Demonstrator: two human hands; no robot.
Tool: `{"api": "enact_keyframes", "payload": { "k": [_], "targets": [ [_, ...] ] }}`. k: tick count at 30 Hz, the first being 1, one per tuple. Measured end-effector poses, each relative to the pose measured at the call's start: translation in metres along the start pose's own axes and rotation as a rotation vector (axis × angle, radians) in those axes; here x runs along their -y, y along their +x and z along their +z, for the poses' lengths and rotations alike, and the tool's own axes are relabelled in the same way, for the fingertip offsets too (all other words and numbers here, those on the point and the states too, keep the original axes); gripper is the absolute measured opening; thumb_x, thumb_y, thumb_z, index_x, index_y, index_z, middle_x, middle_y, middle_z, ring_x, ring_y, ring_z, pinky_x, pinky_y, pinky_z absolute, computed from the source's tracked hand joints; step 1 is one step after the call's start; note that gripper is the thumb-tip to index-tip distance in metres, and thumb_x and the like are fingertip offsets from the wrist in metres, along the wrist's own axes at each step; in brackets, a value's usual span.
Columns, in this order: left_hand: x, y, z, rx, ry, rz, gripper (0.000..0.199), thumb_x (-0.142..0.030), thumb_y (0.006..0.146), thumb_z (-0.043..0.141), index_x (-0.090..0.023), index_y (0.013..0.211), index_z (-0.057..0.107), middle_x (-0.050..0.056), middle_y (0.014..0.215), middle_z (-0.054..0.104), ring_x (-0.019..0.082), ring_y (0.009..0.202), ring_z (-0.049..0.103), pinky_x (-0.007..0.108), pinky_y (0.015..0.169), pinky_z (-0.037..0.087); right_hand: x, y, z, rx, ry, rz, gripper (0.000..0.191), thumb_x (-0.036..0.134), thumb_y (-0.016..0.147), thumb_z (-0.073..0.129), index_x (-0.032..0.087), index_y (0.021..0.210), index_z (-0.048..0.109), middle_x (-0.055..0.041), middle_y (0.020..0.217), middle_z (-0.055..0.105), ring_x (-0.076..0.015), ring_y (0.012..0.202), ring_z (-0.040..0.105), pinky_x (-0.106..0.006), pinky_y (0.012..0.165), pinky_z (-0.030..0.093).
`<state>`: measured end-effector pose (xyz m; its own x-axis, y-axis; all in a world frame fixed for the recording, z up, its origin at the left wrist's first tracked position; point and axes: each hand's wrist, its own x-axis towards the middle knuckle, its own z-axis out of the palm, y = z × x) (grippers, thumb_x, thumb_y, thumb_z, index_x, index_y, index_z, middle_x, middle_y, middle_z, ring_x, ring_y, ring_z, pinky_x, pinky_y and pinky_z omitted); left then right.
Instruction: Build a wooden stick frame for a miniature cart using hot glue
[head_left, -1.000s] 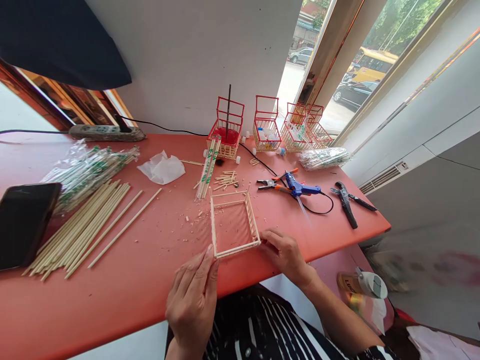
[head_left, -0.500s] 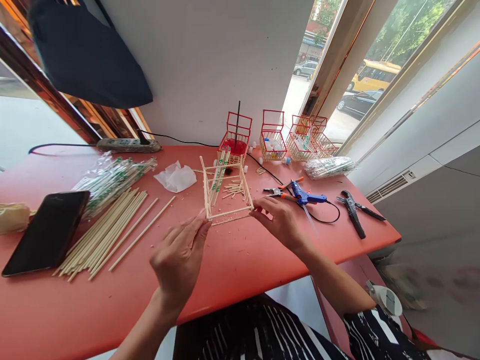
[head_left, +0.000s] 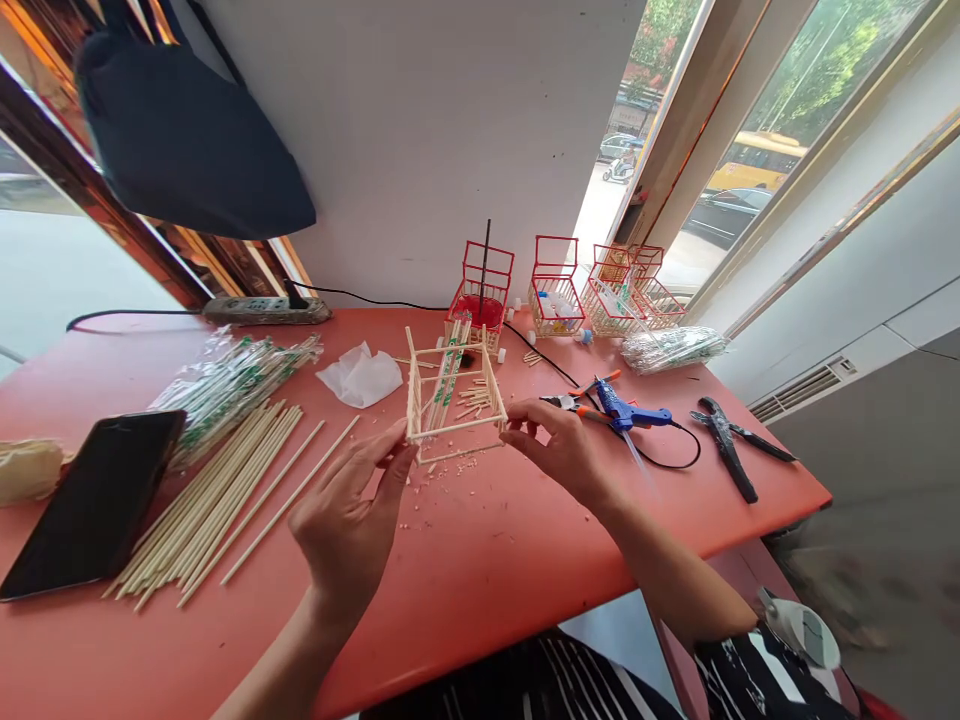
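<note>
Between my two hands is a small box-shaped frame of pale wooden sticks (head_left: 459, 428), open at the top, with slatted sides. My left hand (head_left: 352, 500) pinches its near left corner between thumb and fingers. At the near right corner, the fingers and thumb of my right hand (head_left: 551, 445) grip it too. Behind and through the frame show paper-wrapped chopsticks (head_left: 450, 365) with green print and several short cut sticks (head_left: 474, 398) on the red table (head_left: 480, 560). Small crumbs of wood lie below the frame.
Loose chopsticks (head_left: 214, 495), wrapped bundles (head_left: 240, 380) and a phone (head_left: 94, 490) lie left. White tissue (head_left: 360, 375) is behind my left hand. Right are a blue glue gun (head_left: 626, 408), orange-handled pliers (head_left: 577, 405) and black cutters (head_left: 727, 450). Red-trimmed stick carts (head_left: 556, 300) stand behind.
The frame has tilted a little in my hands, and its lower near bar now shows further below the upper one. Both hands keep their hold; the whole view has shifted slightly.
</note>
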<state>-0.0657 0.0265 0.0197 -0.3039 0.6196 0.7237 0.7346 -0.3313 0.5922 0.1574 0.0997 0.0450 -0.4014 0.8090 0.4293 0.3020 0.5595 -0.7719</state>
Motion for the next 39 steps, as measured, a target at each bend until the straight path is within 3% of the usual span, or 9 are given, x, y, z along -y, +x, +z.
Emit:
{"api": "enact_keyframes", "payload": {
  "k": [9,15,22,26,33,39],
  "targets": [
    [-0.007,-0.002,-0.009,-0.012,-0.057,-0.049,0.021,-0.027,0.091,0.072,-0.027,0.111,0.076,-0.002,0.091,0.077,0.014,0.081,0.071,0.025,0.078,0.054,0.001,-0.006,0.01,-0.12,0.072,0.032,0.014,0.031,0.092,0.07,0.019,0.099,0.068,-0.0018,0.085,0.07,-0.012,0.071,0.058,-0.023,0.068,0.048],
    [-0.01,-0.004,-0.01,-0.035,-0.049,-0.075,0.024,-0.03,0.092,0.071,-0.026,0.115,0.075,-0.001,0.093,0.078,0.014,0.084,0.072,0.026,0.082,0.055,0.002,-0.012,0.016,-0.217,0.105,-0.036,0.032,0.031,0.095,0.069,0.02,0.125,0.068,-0.0026,0.092,0.073,-0.0119,0.075,0.061,-0.025,0.074,0.052],
    [-0.004,-0.011,-0.007,-0.038,-0.051,-0.032,0.031,-0.025,0.091,0.072,-0.03,0.122,0.073,-0.001,0.099,0.078,0.014,0.089,0.073,0.025,0.083,0.053,-0.001,-0.013,0.015,-0.215,0.001,-0.172,0.037,0.029,0.099,0.064,0.025,0.135,0.066,-0.0015,0.093,0.07,-0.0119,0.078,0.061,-0.025,0.076,0.053],
    [-0.002,-0.013,-0.004,-0.066,-0.056,0.029,0.034,-0.02,0.089,0.074,-0.03,0.121,0.074,0.001,0.103,0.079,0.016,0.091,0.074,0.026,0.086,0.054,-0.002,-0.014,0.014,-0.216,-0.014,-0.191,0.038,0.028,0.099,0.064,0.027,0.136,0.066,-0.002,0.092,0.069,-0.0127,0.079,0.062,-0.025,0.076,0.054],
    [0.001,-0.014,-0.002,-0.052,-0.051,0.017,0.033,-0.02,0.088,0.075,-0.03,0.12,0.075,0.001,0.102,0.079,0.018,0.092,0.074,0.028,0.086,0.055,0.0,-0.015,0.013,-0.21,0.007,-0.21,0.039,0.024,0.099,0.063,0.029,0.137,0.065,-0.0017,0.092,0.068,-0.0121,0.078,0.061,-0.025,0.077,0.054],
    [-0.001,-0.013,-0.003,-0.052,-0.037,0.069,0.044,-0.017,0.088,0.074,-0.031,0.129,0.069,0.001,0.106,0.079,0.017,0.094,0.074,0.027,0.087,0.055,0.001,-0.015,0.013,-0.224,-0.011,-0.204,0.038,0.023,0.099,0.062,0.028,0.136,0.066,-0.0016,0.092,0.068,-0.0119,0.08,0.062,-0.024,0.078,0.054]
  ]
}}
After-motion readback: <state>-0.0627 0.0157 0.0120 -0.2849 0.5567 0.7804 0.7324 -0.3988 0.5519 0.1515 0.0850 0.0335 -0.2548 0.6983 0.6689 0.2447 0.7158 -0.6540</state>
